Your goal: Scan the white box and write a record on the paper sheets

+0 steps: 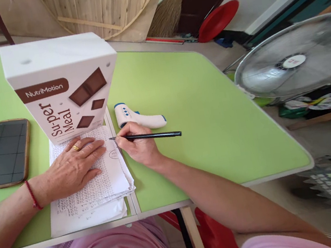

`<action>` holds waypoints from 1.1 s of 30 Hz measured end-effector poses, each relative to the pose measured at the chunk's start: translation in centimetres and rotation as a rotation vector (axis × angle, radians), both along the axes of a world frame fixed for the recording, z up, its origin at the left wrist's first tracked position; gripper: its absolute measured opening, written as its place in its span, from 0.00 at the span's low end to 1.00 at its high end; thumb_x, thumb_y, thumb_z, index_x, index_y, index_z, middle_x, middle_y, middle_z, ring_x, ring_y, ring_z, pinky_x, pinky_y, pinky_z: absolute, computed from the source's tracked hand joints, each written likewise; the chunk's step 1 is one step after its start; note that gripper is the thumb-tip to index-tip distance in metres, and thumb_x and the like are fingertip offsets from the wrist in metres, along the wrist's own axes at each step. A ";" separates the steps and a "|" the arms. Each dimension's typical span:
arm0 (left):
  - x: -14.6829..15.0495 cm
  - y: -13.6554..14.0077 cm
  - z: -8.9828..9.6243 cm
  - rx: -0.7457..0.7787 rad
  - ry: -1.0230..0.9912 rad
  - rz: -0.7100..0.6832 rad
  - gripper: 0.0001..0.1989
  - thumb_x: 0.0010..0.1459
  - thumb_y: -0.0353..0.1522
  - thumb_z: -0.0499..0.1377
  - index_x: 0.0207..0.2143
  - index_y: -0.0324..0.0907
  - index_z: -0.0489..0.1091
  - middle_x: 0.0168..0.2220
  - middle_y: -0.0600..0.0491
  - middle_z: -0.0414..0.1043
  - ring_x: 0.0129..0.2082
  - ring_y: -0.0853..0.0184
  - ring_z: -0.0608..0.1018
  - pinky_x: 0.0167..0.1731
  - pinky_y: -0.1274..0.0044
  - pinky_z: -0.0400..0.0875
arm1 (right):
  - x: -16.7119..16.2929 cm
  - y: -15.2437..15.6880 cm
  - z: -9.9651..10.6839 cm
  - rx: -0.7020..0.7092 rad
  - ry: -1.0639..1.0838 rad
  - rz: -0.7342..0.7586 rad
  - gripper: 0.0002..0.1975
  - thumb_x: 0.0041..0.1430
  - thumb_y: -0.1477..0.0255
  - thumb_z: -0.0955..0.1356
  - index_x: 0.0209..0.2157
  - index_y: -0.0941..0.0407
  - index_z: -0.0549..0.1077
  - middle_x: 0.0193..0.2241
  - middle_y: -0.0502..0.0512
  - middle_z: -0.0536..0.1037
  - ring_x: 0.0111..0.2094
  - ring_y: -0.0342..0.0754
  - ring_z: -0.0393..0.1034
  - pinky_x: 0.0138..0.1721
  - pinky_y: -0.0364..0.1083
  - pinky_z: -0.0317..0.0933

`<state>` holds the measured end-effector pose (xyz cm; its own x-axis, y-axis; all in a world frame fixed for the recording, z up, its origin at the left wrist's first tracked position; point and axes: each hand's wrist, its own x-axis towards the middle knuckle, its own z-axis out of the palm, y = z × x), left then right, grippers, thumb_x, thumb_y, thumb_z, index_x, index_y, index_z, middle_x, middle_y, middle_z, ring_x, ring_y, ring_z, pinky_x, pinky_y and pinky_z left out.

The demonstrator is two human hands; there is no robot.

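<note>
My left hand [76, 167] lies flat on a stack of handwritten papers [116, 182], its fingers stretched out and pointing right. A gold ring and a red bracelet show on it. In my right hand [139, 145] a black pen [161, 134] is pinched between thumb and fingers, its tip at the right part of the top sheet. Behind the papers stands a white box [59, 90] marked NutriMotion, close to my left fingers. Just beyond my right hand lies a white and blue infrared thermometer [149, 120].
A phone [8, 153] in a brown case rests at the left on the green table [205, 134]. A large fan [295, 61] stands past the table's right edge. Farther back are a red basin [218, 21], a straw broom [169, 10] and a round wooden board [103, 6].
</note>
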<state>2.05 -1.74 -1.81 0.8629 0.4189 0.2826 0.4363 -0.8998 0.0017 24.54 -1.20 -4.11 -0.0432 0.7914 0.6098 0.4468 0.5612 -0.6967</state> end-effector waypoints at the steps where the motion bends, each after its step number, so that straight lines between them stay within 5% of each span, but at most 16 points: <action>1: 0.0 0.0 0.0 0.002 0.000 -0.001 0.21 0.67 0.33 0.52 0.60 0.36 0.61 0.62 0.44 0.62 0.60 0.52 0.64 0.61 0.56 0.57 | 0.0 0.0 0.0 0.004 0.001 0.004 0.07 0.51 0.74 0.65 0.22 0.54 0.63 0.17 0.44 0.65 0.18 0.38 0.55 0.19 0.41 0.50; 19: -0.1 -0.1 0.0 0.000 0.002 0.000 0.21 0.67 0.34 0.51 0.60 0.36 0.61 0.62 0.43 0.62 0.60 0.53 0.64 0.60 0.56 0.58 | 0.0 -0.3 0.3 -0.032 0.039 -0.016 0.04 0.49 0.72 0.65 0.24 0.54 0.64 0.17 0.44 0.66 0.17 0.39 0.57 0.18 0.40 0.52; 24: 0.1 0.1 0.2 0.003 -0.002 -0.018 0.20 0.68 0.33 0.51 0.59 0.34 0.61 0.60 0.43 0.63 0.59 0.52 0.65 0.59 0.56 0.61 | 0.7 -1.2 1.0 0.243 -0.149 -0.073 0.06 0.50 0.79 0.65 0.30 0.54 0.69 0.23 0.47 0.70 0.23 0.41 0.63 0.25 0.43 0.60; 29: -0.6 -0.5 1.5 0.110 -0.297 0.002 0.07 0.68 0.30 0.50 0.45 0.39 0.65 0.46 0.47 0.70 0.46 0.63 0.73 0.46 0.68 0.73 | 1.8 -1.9 1.6 0.364 -0.455 -0.019 0.07 0.55 0.80 0.67 0.33 0.55 0.74 0.30 0.54 0.72 0.33 0.48 0.67 0.32 0.48 0.62; 31: -1.4 -0.7 2.3 0.276 -0.501 0.124 0.04 0.66 0.30 0.53 0.43 0.42 0.61 0.43 0.51 0.67 0.45 0.65 0.72 0.45 0.68 0.72 | 2.0 -2.3 1.7 0.338 -0.629 0.028 0.06 0.56 0.79 0.68 0.33 0.55 0.75 0.31 0.55 0.72 0.35 0.49 0.67 0.34 0.49 0.60; 33: -2.1 -0.6 3.1 0.457 -0.678 0.326 0.14 0.63 0.36 0.59 0.47 0.44 0.57 0.45 0.54 0.62 0.49 0.64 0.68 0.50 0.62 0.68 | 2.0 -2.6 1.7 0.315 -0.757 0.104 0.08 0.57 0.80 0.67 0.35 0.55 0.76 0.33 0.55 0.74 0.37 0.50 0.66 0.37 0.50 0.58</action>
